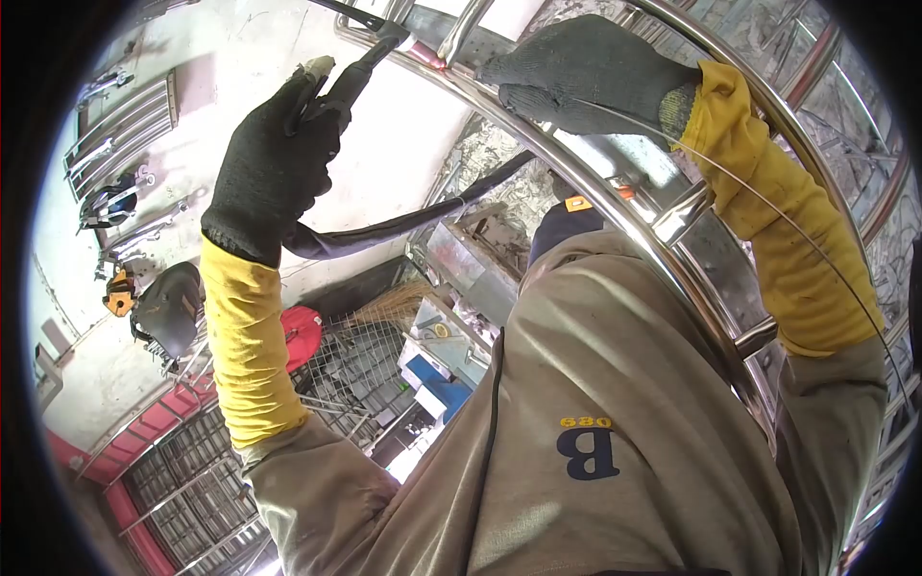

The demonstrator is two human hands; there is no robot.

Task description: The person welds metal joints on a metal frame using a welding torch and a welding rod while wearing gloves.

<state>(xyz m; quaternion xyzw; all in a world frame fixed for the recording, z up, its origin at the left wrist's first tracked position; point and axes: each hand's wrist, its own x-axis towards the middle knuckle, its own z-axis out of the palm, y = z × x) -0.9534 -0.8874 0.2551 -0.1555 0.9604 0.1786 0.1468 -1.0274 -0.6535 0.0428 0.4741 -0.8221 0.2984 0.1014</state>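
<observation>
Far left, the left hand (274, 163) in its black glove is up, fingers wrapped tight around the welding torch (357, 69), its black cable (403, 223) trailing down below the wrist. The torch tip sits right at the joint (429, 60) where a short bar meets the curved steel tube (576, 178). Moving right, the grey-gloved right hand (586, 72) lies over that tube just beside the joint, fingers closed down, and a thin filler wire (797, 230) arcs out around the yellow sleeve. This looks like lining up on the seam. The next move calls for a steady torch and the wire end fed carefully to the joint.
</observation>
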